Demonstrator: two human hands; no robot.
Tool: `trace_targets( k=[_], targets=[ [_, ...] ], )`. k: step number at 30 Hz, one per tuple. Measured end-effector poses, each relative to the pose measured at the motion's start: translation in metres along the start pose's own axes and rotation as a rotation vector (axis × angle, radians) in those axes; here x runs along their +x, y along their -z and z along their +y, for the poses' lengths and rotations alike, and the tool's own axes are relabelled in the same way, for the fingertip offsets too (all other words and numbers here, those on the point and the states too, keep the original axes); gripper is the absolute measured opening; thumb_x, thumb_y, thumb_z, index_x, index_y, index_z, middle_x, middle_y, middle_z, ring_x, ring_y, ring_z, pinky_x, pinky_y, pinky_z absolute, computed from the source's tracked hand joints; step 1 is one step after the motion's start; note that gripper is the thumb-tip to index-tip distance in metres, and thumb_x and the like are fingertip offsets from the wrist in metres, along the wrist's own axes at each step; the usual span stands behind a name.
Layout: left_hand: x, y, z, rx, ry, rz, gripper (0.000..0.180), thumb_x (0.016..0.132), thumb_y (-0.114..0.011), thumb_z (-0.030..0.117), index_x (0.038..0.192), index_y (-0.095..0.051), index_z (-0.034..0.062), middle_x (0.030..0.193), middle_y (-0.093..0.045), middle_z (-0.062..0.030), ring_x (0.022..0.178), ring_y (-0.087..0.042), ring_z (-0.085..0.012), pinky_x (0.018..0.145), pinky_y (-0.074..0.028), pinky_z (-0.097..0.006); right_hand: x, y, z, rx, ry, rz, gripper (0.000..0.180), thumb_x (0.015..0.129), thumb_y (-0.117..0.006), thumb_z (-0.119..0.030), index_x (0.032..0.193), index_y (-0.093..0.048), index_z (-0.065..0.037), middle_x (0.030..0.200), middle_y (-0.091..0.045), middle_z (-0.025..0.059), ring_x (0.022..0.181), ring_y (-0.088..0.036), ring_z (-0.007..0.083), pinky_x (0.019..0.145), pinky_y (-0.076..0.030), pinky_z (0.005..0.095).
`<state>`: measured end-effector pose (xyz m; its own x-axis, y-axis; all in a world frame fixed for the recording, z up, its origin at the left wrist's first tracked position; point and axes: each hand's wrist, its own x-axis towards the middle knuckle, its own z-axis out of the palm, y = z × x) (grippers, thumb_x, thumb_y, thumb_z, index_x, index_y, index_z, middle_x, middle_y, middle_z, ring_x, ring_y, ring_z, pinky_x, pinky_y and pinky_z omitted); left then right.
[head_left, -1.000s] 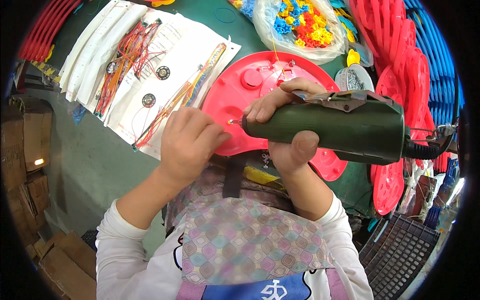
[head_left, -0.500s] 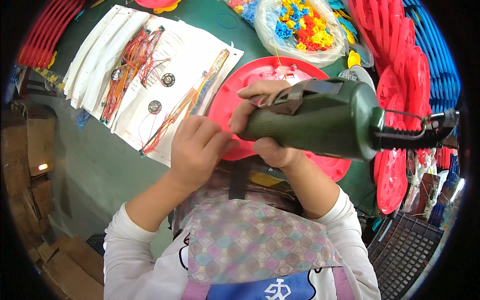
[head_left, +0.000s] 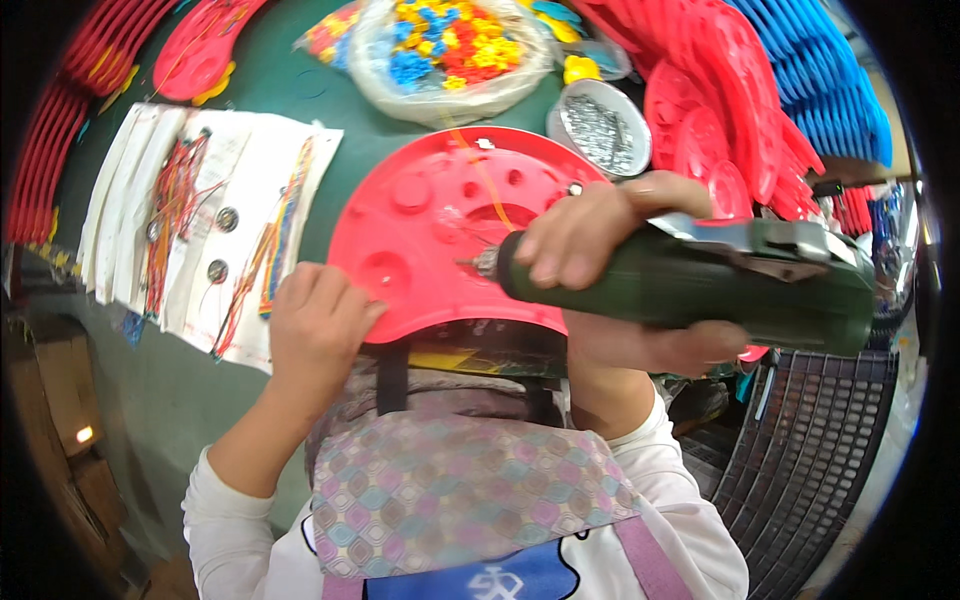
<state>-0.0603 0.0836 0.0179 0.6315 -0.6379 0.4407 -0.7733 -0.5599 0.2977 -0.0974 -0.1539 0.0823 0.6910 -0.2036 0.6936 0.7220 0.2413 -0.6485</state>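
Note:
My right hand (head_left: pixel 590 235) is wrapped round a dark green electric screwdriver (head_left: pixel 690 285). The tool lies nearly level, its metal bit pointing left over a curved red plastic shell (head_left: pixel 400 300). Bit tip and shell overlap in view, so I cannot tell whether they touch. At the shell's near left edge, my left hand (head_left: pixel 318 320) pinches the rim between bent fingers and thumb. Raised round bosses, holes and a thin yellow wire (head_left: pixel 485 175) show on the shell's upturned side. Part of its right side is hidden behind my right hand and the tool.
Behind the shell stand a bowl of screws (head_left: pixel 600 128) and a bag of small coloured plastic stars (head_left: pixel 455 45). Wires and round speakers lie on white paper (head_left: pixel 250 180) at left. Stacked red parts (head_left: pixel 700 70) and blue parts (head_left: pixel 835 90) rise at right, above a black crate (head_left: pixel 800 440).
The screwdriver has swung down and right, uncovering its bit and the shell. My left hand stays at the shell's left edge. The whole view has shifted to the right.

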Motion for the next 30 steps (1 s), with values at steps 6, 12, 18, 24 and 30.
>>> trace_targets(
  k=[6, 12, 18, 24, 30],
  targets=[
    [0.020, 0.011, 0.004, -0.060, 0.078, -0.022, 0.023, 0.072, -0.083, 0.010, 0.081, -0.063, 0.0048, 0.084, -0.055, -0.0085, 0.082, -0.057, -0.0292, 0.071, -0.047, -0.042, 0.002, 0.075, -0.061, -0.292, 0.257, 0.248, 0.100, 0.084, -0.049, -0.089, 0.130, -0.051, 0.001, 0.075, -0.060, 0.0092, 0.067, -0.061, 0.0236, 0.067, -0.055, 0.0421],
    [0.137, -0.032, 0.047, -0.432, -0.238, -0.036, 0.017, 0.080, -0.079, 0.017, 0.088, -0.069, 0.0054, 0.090, -0.061, -0.0101, 0.084, -0.059, -0.0295, 0.076, -0.050, -0.043, -0.016, 0.130, -0.066, -0.561, 0.214, 0.553, 0.082, 0.091, -0.063, -0.071, 0.128, -0.052, 0.001, 0.079, -0.063, 0.0108, 0.074, -0.066, 0.0238, 0.076, -0.058, 0.0446],
    [0.218, -0.140, 0.120, -0.397, -0.397, -0.143, 0.024, 0.080, -0.080, 0.030, 0.079, -0.074, 0.0065, 0.090, -0.064, -0.0096, 0.091, -0.062, -0.0289, 0.081, -0.053, -0.042, -0.011, 0.145, -0.066, -0.459, 0.168, 0.625, 0.067, 0.092, -0.076, -0.048, 0.125, -0.051, 0.004, 0.081, -0.064, 0.0110, 0.075, -0.067, 0.0241, 0.077, -0.058, 0.0439],
    [0.230, -0.163, 0.112, -0.438, -0.397, -0.235, 0.017, 0.084, -0.076, 0.021, 0.090, -0.074, 0.0055, 0.090, -0.063, -0.0111, 0.094, -0.064, -0.0318, 0.082, -0.054, -0.042, -0.001, 0.166, -0.055, -0.456, 0.217, 0.595, 0.059, 0.092, -0.079, -0.031, 0.127, -0.049, 0.005, 0.085, -0.067, 0.0123, 0.079, -0.068, 0.0246, 0.080, -0.058, 0.0414],
    [0.272, -0.172, 0.066, -0.105, -0.497, -0.448, 0.019, 0.083, -0.067, 0.003, 0.101, -0.073, 0.0041, 0.102, -0.069, -0.0178, 0.100, -0.067, -0.0366, 0.084, -0.055, -0.046, 0.021, 0.169, -0.006, -0.514, -0.012, 0.616, 0.053, 0.096, -0.075, -0.028, 0.125, -0.049, 0.007, 0.084, -0.067, 0.0123, 0.079, -0.068, 0.0241, 0.086, -0.056, 0.0416]
  ],
)
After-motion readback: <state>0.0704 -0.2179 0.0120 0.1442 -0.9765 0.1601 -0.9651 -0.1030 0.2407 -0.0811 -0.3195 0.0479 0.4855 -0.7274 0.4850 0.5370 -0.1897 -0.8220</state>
